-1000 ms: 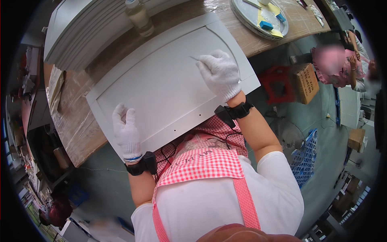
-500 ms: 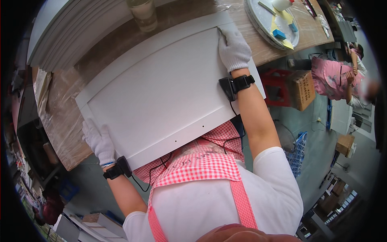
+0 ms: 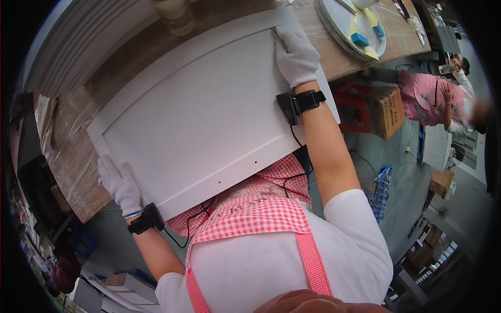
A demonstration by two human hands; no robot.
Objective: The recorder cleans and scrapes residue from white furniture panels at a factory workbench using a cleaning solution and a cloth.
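Centrally in the frame, a large white rectangular cabinet door panel with a raised border [image 3: 209,120] lies tilted across a wooden workbench wrapped in clear plastic film [image 3: 68,156], its lower edge overhanging the bench toward the person's red-and-white checked apron [image 3: 250,214]. At the upper right of the panel, the right hand [image 3: 296,55], in a white knit glove, rests palm down on the far corner with its fingers curled over the edge, gripping the panel. At the lower left of the frame, the left hand [image 3: 121,185], also in a white glove, clasps the panel's left corner, fingers together and partly tucked under the edge. Each wrist carries a black strap with a small black device. 2 small holes show near the panel's lower edge. At the upper left, a stack of white panels [image 3: 78,47] lies on the bench, well apart from the hands. At the upper right, a round grey tray with yellow and blue pieces [image 3: 355,31] sits on the bench. Farther right, another person in a pink top [image 3: 422,96] stands beside a brown cardboard box [image 3: 389,112].
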